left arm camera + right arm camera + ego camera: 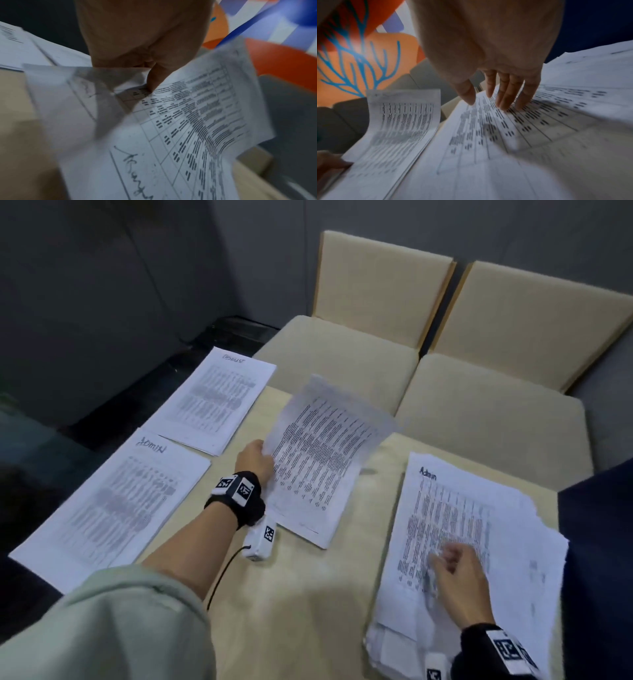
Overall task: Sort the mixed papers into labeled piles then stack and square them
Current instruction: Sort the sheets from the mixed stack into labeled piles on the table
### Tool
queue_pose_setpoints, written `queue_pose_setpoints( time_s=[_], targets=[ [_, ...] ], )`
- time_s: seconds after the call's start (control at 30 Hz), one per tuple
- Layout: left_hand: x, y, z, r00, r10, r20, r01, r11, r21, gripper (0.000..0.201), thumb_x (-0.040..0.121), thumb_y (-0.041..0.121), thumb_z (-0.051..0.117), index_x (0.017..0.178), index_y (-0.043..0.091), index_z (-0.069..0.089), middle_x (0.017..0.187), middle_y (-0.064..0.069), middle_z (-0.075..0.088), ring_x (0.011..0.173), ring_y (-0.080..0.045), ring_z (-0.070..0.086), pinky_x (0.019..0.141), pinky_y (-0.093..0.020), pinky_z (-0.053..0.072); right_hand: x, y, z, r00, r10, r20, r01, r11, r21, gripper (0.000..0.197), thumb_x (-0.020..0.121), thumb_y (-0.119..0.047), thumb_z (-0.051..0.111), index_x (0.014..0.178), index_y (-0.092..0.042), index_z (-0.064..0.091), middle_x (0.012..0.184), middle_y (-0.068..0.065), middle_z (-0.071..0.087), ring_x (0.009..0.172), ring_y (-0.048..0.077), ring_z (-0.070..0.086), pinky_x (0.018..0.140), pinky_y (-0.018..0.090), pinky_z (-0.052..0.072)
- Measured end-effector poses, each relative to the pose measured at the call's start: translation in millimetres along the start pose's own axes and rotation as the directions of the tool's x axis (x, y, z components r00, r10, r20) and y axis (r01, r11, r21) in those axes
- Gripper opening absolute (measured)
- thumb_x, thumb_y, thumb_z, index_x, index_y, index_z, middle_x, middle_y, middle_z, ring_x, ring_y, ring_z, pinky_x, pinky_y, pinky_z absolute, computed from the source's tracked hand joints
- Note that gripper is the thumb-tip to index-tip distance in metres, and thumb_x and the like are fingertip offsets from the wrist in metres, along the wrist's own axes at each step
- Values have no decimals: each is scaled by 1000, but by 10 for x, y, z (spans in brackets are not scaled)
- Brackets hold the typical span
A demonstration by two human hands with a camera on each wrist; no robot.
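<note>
Straight fingers of the right hand point(459, 580) are pressed on the unsorted stack point(455, 529), topped "Admin". One sheet point(318, 453) is pinched mid-table by the left hand point(255, 458); sorting is underway. Its label must be matched to a pile point(113, 508).

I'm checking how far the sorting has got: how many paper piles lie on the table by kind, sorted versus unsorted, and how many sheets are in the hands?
Sorted piles, left side: 2, the near Admin pile and the far pile
Unsorted pile: 1
Papers held in the left hand: 1
Total: 4
</note>
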State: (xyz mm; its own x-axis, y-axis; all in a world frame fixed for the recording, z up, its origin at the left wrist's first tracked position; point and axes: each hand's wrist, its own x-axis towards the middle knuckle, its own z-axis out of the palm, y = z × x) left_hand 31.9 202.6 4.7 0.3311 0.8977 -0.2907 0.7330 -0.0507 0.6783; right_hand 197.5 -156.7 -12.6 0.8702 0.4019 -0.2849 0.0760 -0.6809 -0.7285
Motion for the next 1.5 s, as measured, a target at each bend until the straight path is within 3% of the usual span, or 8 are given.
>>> queue_pose_setpoints(
  time_s=[0.13, 0.27, 0.37, 0.53, 0.67, 1.17, 1.37, 1.5],
  targets=[
    [469, -245, -249, 998, -7, 60, -1, 992, 126, 14, 88, 0, 47, 88, 8, 58, 81, -14, 63, 77, -32, 60, 63, -32, 42, -18, 82, 108, 998, 56, -25, -59, 989, -133, 21, 90, -19, 67, 107, -16, 55, 109, 9, 53, 95, 26, 57, 92, 41, 45],
    [704, -312, -301, 999, -41, 25, 33, 967, 251, 38, 86, 7, 57, 124, 10, 56, 124, -14, 58, 110, -33, 57, 87, -38, 46, 25, 161, 190, 991, 64, -121, -78, 990, -117, 23, 84, -9, 72, 102, -17, 61, 106, 12, 59, 83, 26, 62, 86, 35, 47],
    [514, -304, -229, 981, 175, -86, -123, 899, 420, 39, 83, 9, 61, 120, 17, 55, 127, -6, 50, 115, -27, 51, 95, -43, 39, 53, 169, 270, 976, 91, -199, -115, 987, -114, 20, 81, -5, 72, 97, -13, 62, 98, 14, 62, 79, 29, 61, 82, 35, 46],
    [195, -615, 138, 892, 217, 396, -412, 749, 519, 64, 92, 51, 53, 147, 26, 32, 161, 0, 18, 146, -24, 21, 113, -56, 25, 50, 121, 391, 945, 121, -305, -142, 989, -47, 12, 82, -6, 70, 91, -10, 63, 92, 16, 63, 77, 32, 60, 83, 35, 43],
    [379, -650, 189, 867, 228, 442, -463, 698, 547, 80, 92, 58, 50, 155, 30, 11, 164, 6, -7, 151, -18, -4, 118, -57, 11, 27, 48, 433, 932, 125, -341, -136, 991, -8, 17, 79, -21, 65, 87, -5, 62, 81, 14, 61, 73, 31, 56, 78, 32, 39],
    [625, -347, 113, 894, 255, 369, -427, 736, 525, 80, 89, 57, 56, 153, 22, 22, 164, 3, 9, 150, -20, 10, 115, -52, 26, 62, 200, 269, 951, 189, -245, -197, 980, -8, 8, 87, -12, 69, 92, -15, 64, 97, 13, 65, 87, 29, 60, 86, 33, 42],
    [-44, 343, 488, 815, 522, 251, -576, 774, 262, 49, 93, 40, 58, 134, 16, 47, 141, -4, 46, 129, -25, 43, 101, -44, 38, 41, 333, -108, 915, 211, -344, -258, 961, -96, 13, 87, -12, 67, 99, -13, 62, 106, 16, 64, 95, 33, 60, 87, 40, 45],
    [-659, 706, 912, 756, 520, 397, -607, 785, 128, 34, 94, 37, 57, 120, 16, 60, 119, -2, 62, 108, -22, 59, 91, -36, 46, 67, 372, -354, 875, 285, -390, -372, 913, -167, 37, 82, -20, 71, 115, -7, 61, 119, 21, 57, 108, 37, 55, 95, 41, 43]
  ],
)
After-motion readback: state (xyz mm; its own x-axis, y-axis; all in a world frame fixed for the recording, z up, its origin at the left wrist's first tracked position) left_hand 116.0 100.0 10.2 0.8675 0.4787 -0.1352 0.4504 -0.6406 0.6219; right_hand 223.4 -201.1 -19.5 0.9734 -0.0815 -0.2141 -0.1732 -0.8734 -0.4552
